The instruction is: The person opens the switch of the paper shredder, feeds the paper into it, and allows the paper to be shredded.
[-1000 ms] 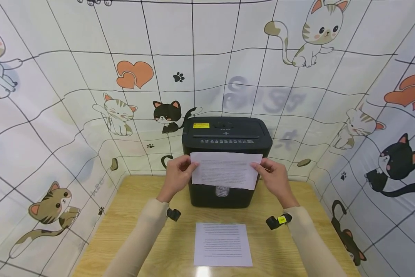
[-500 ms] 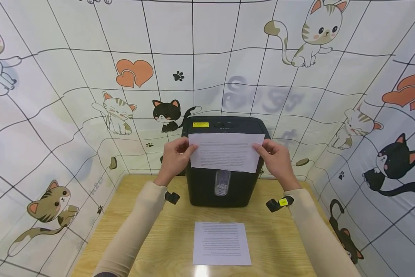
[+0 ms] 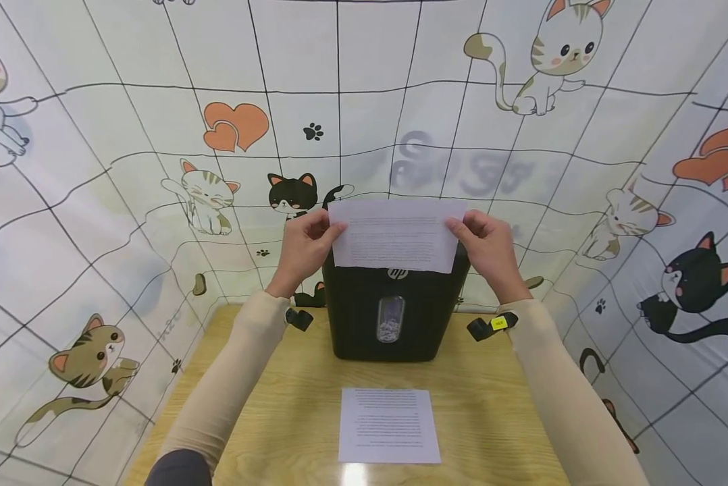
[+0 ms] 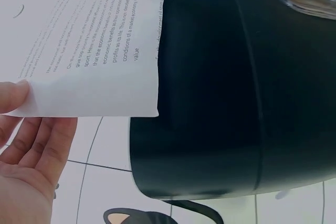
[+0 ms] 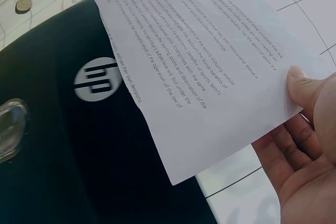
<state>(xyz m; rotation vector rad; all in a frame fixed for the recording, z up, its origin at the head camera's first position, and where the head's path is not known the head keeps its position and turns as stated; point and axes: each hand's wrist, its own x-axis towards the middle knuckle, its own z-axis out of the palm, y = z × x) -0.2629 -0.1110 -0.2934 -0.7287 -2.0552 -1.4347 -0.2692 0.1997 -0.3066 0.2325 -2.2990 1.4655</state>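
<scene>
Head view, near to far: loose page [image 3: 390,426] lies flat, print up, on the wooden table [image 3: 297,405] at bottom centre; beyond it, mid-frame, left hand [image 3: 303,246] and right hand [image 3: 490,250] each pinch a side edge of the printed sheet [image 3: 394,236], thumbs on the near face, sheet spread between them. Behind that sheet, black hp machine [image 3: 352,317] stands on the table, top hidden, clear window [image 3: 391,320] showing white bits, contact with the sheet can't tell; farthest back, cat-print backdrop [image 3: 370,67] fills the upper frame.
</scene>
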